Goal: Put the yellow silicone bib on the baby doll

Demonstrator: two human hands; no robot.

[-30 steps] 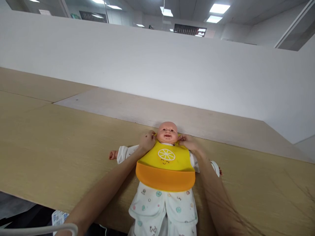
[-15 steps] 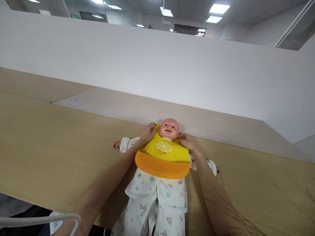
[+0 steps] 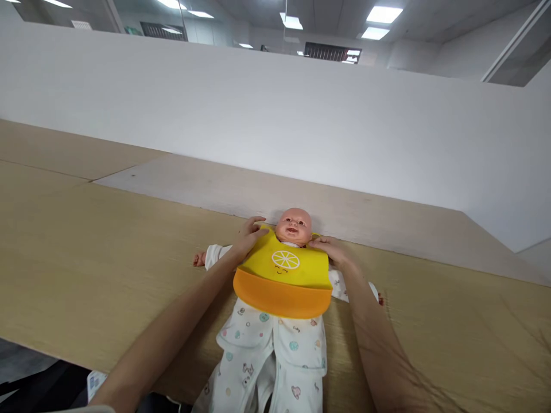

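Speaker one: Where do we find our hands?

Speaker two: Our left hand (image 3: 247,236) touches the upper left corner of a yellow bib (image 3: 283,274), fingers bent along that edge. Our right hand (image 3: 333,250) has its fingertips at the bib's opposite shoulder. We cannot tell whether either one is pinching it or merely resting there.

Speaker one: How does the bib lie from them?

Speaker two: Between our hands, reaching back toward us, over the chest of a doll (image 3: 297,338) lying face up on a tabletop (image 3: 129,246). The doll's long axis points away from us: its bald head (image 3: 293,225) is between and slightly past our hands, its legs between our forearms. Our right hand is the nearer to the neck; our left sits farther out.

Speaker one: Do we notice any container?

Speaker two: One: an orange pocket (image 3: 282,298) along the bib's lower edge, on our side of both hands. We cannot see down into it.

Speaker one: And beyond our hands?

Speaker two: A plain white wall (image 3: 275,109), behind the doll's head.
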